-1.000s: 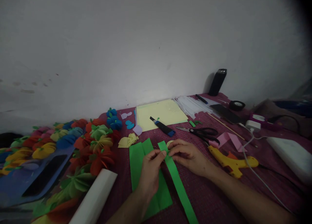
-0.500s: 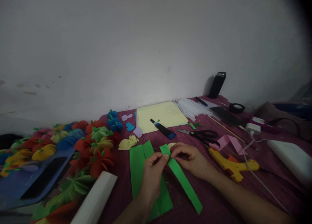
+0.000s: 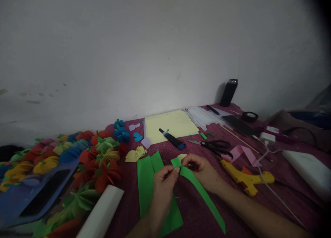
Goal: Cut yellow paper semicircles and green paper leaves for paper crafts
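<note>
A long green paper strip [image 3: 204, 196] is pinched near its upper end between the fingers of my left hand [image 3: 165, 184] and my right hand [image 3: 203, 170]. Its short end sticks up past the fingertips, while the long tail curves down toward the lower right. What exactly the fingertips do at the pinch is partly hidden. Under my left hand lie folded green paper sheets [image 3: 146, 181]. A pale yellow paper piece [image 3: 181, 157] shows just behind my right fingers. Black-handled scissors [image 3: 213, 145] lie beyond my right hand.
Colourful paper flowers [image 3: 106, 157] crowd the left side, beside a white roll [image 3: 102, 214]. A cutter knife [image 3: 172, 139] rests by pale yellow sheets [image 3: 170, 124]. On the right are a yellow glue gun [image 3: 247, 177], a pink paper strip [image 3: 241, 153], cables and a black can [image 3: 229, 93].
The green strip's long tail has swung to the right and now bows more. Both hands stay close together, still pinching the strip's upper part.
</note>
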A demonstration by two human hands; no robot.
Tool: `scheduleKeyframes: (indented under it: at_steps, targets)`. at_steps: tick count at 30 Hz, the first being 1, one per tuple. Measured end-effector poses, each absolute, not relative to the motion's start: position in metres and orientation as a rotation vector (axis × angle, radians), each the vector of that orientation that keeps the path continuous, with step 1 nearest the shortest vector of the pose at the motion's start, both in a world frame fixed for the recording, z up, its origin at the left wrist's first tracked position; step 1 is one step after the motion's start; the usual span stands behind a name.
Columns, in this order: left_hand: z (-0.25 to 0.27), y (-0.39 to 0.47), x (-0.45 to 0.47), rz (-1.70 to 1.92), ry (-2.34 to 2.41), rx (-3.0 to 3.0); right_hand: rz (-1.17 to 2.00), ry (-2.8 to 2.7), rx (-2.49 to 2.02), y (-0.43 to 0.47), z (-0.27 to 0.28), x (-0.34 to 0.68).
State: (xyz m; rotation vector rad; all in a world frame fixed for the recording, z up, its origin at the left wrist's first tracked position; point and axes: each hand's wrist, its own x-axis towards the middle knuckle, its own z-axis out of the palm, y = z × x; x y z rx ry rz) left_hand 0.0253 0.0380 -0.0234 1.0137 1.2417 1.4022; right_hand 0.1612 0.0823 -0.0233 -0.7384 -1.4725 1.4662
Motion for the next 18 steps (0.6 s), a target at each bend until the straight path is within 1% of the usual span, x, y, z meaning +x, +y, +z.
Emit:
scheduleKeyframes:
  at_steps: [4,10,15,18]
  targets:
    - [-0.028,0.038,0.025,1.391,1.208,0.993,1.472,-1.393,-0.765,0.085,-0.028,0.159]
    - [-0.026,0.037,0.028,1.347,1.033,0.975,1.471,-1.372,-0.794,0.095,-0.033,0.161]
    - [-0.025,0.04,0.028,1.378,1.092,0.915,1.561,-1.335,-0.782,0.089,-0.026,0.16]
    - [-0.025,0.041,0.026,1.302,1.125,0.893,1.54,-1.35,-0.811,0.084,-0.018,0.16]
